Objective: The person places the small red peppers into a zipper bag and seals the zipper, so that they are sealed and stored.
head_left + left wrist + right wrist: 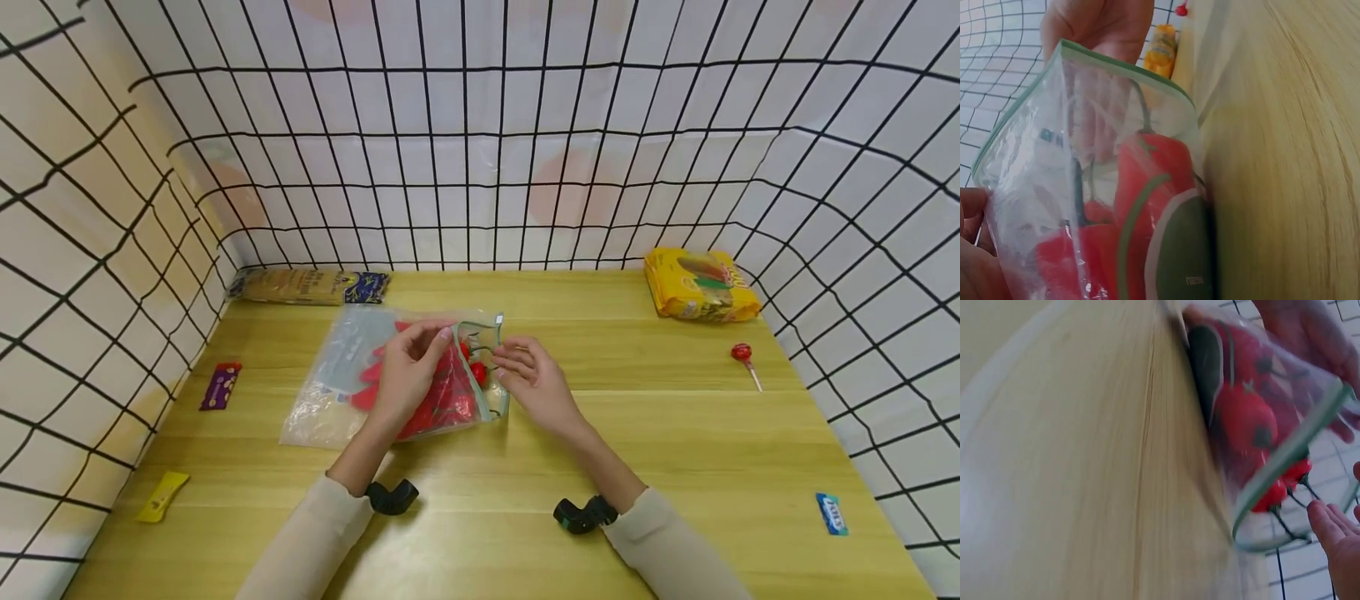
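Note:
A clear zip bag [322,417] with a green rim lies on the table, its mouth gaping to the right. Inside are several red peppers [1154,165] with green stems; in the right wrist view the peppers [1245,419] show close to the mouth. My left hand [411,367] pinches the bag near its upper rim between thumb and fingers. At the mouth is my right hand [538,385], its fingers extended and loosely together by the rim, holding nothing. Through the clear plastic the right hand's fingers [1094,112] show in the left wrist view.
Along the back lie a long noodle pack [307,286] and a yellow bag [701,285]. A purple bar [221,386] and a yellow sachet [162,497] are on the left, a red lollipop [742,353] and a small blue packet [832,513] on the right. Black wire mesh [465,133] surrounds three sides.

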Available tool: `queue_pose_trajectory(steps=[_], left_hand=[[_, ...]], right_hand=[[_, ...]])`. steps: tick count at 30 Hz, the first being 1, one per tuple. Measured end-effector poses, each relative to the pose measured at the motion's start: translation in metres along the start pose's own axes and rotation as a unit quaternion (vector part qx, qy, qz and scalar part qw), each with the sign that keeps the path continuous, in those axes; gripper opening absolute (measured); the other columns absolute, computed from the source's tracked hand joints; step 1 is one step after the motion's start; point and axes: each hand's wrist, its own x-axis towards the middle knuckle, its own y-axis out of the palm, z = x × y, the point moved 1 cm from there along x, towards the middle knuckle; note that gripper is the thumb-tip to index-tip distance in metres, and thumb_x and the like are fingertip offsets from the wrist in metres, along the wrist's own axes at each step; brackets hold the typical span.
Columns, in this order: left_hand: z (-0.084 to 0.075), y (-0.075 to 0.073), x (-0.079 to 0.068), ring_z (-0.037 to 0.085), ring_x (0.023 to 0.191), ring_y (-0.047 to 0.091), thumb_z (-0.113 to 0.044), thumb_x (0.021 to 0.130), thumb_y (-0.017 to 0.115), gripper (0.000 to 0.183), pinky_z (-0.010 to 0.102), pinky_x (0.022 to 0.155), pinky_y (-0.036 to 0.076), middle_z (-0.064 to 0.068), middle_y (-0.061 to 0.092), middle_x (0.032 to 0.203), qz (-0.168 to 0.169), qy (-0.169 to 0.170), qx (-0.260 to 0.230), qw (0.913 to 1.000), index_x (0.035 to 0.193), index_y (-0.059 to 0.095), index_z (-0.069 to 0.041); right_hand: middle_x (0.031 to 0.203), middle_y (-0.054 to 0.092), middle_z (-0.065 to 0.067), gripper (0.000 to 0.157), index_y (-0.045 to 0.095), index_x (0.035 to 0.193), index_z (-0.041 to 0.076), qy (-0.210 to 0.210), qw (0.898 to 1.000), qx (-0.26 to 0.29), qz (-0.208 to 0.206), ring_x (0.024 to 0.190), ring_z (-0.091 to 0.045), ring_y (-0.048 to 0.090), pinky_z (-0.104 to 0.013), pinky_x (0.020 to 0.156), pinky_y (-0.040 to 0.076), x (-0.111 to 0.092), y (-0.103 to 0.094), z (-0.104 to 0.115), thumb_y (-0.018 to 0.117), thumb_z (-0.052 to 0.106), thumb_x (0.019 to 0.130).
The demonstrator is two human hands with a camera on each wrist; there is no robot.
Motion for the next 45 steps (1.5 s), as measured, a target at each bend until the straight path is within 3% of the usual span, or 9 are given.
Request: queue_pose_trajectory(steps=[5, 12, 17, 24, 28, 32, 38, 42, 45], left_hand=[[-0.004, 0.001, -0.003, 0.016, 0.082, 0.059, -0.044, 0.091, 0.064, 0.033, 0.022, 0.070, 0.050, 0.000, 0.070, 0.099, -0.004, 0.002, -0.005, 1.0000, 0.111, 0.070, -0.019], [-0.012, 0.000, 0.001, 0.024, 0.087, 0.059, -0.038, 0.093, 0.064, 0.027, 0.022, 0.073, 0.049, 0.000, 0.070, 0.102, -0.014, 0.004, -0.030, 0.9995, 0.111, 0.070, -0.019], [-0.023, -0.001, 0.001, 0.030, 0.094, 0.062, -0.028, 0.095, 0.063, 0.023, 0.026, 0.081, 0.052, 0.009, 0.071, 0.104, -0.006, 0.007, -0.053, 0.9985, 0.112, 0.070, -0.013], [-0.060, -0.008, -0.008, 0.015, 0.093, 0.065, -0.022, 0.096, 0.062, 0.023, 0.030, 0.090, 0.052, 0.007, 0.072, 0.099, -0.007, 0.028, -0.073, 0.9969, 0.110, 0.068, -0.005], [-0.078, -0.016, -0.004, 0.016, 0.090, 0.066, -0.017, 0.096, 0.062, 0.021, 0.024, 0.085, 0.053, -0.003, 0.071, 0.091, -0.015, 0.067, -0.072, 0.9950, 0.109, 0.068, -0.002], [-0.100, -0.020, 0.005, 0.023, 0.087, 0.067, -0.012, 0.093, 0.066, 0.019, 0.025, 0.084, 0.054, 0.002, 0.071, 0.089, -0.022, 0.122, -0.078, 0.9892, 0.107, 0.069, 0.001], [-0.132, -0.010, 0.010, 0.018, 0.087, 0.068, -0.008, 0.088, 0.071, 0.017, 0.028, 0.083, 0.056, 0.002, 0.072, 0.095, -0.025, 0.186, -0.081, 0.9789, 0.103, 0.070, -0.001], [-0.154, 0.008, 0.004, 0.019, 0.088, 0.068, 0.000, 0.086, 0.071, 0.015, 0.035, 0.086, 0.056, 0.010, 0.071, 0.095, -0.025, 0.255, -0.090, 0.9624, 0.099, 0.068, 0.006], [-0.174, 0.022, -0.004, 0.020, 0.084, 0.067, 0.005, 0.083, 0.071, 0.011, 0.034, 0.084, 0.055, 0.017, 0.071, 0.089, -0.036, 0.329, -0.052, 0.9422, 0.093, 0.068, 0.008]], right_hand=[[0.140, 0.052, -0.018, 0.049, 0.040, 0.139, 0.004, -0.005, 1.000, -0.007, 0.017, 0.127, -0.031, 0.054, -0.028, 0.098, 0.050, 0.001, 0.008, 0.004, 0.060, 0.020, 0.097], [0.127, 0.057, -0.018, 0.040, 0.048, 0.132, 0.005, 0.036, 0.989, -0.105, -0.095, 0.103, -0.033, 0.065, -0.046, 0.086, 0.056, 0.002, -0.026, -0.004, 0.061, 0.017, 0.096], [0.116, 0.065, -0.011, 0.037, 0.057, 0.125, 0.005, 0.095, 0.970, -0.222, -0.007, 0.097, -0.022, 0.065, -0.036, 0.083, 0.054, 0.001, -0.029, -0.019, 0.066, 0.016, 0.092], [0.098, 0.064, -0.012, 0.019, 0.062, 0.110, 0.001, 0.100, 0.979, -0.176, 0.018, 0.080, -0.019, 0.067, -0.035, 0.072, 0.058, 0.001, -0.028, -0.009, 0.065, 0.008, 0.092], [0.103, 0.064, -0.018, 0.026, 0.061, 0.118, -0.001, 0.088, 0.985, -0.150, 0.019, 0.079, -0.025, 0.069, -0.039, 0.072, 0.059, 0.004, -0.056, 0.018, 0.061, 0.014, 0.096], [0.108, 0.065, -0.016, 0.030, 0.061, 0.120, 0.002, 0.067, 0.988, -0.139, 0.010, 0.083, -0.022, 0.068, -0.033, 0.074, 0.057, 0.017, -0.087, 0.061, 0.062, 0.020, 0.096], [0.117, 0.063, -0.010, 0.032, 0.062, 0.121, 0.001, 0.011, 0.988, -0.151, -0.007, 0.094, -0.015, 0.068, -0.023, 0.077, 0.055, 0.045, -0.114, 0.124, 0.062, 0.022, 0.096], [0.118, 0.061, -0.008, 0.031, 0.064, 0.121, 0.005, -0.017, 0.980, -0.199, 0.010, 0.096, -0.015, 0.066, -0.022, 0.073, 0.054, 0.061, -0.113, 0.161, 0.061, 0.023, 0.096], [0.113, 0.063, -0.008, 0.028, 0.065, 0.122, 0.009, -0.038, 0.970, -0.236, 0.049, 0.093, -0.018, 0.065, -0.024, 0.074, 0.054, 0.068, -0.105, 0.186, 0.060, 0.020, 0.097]])
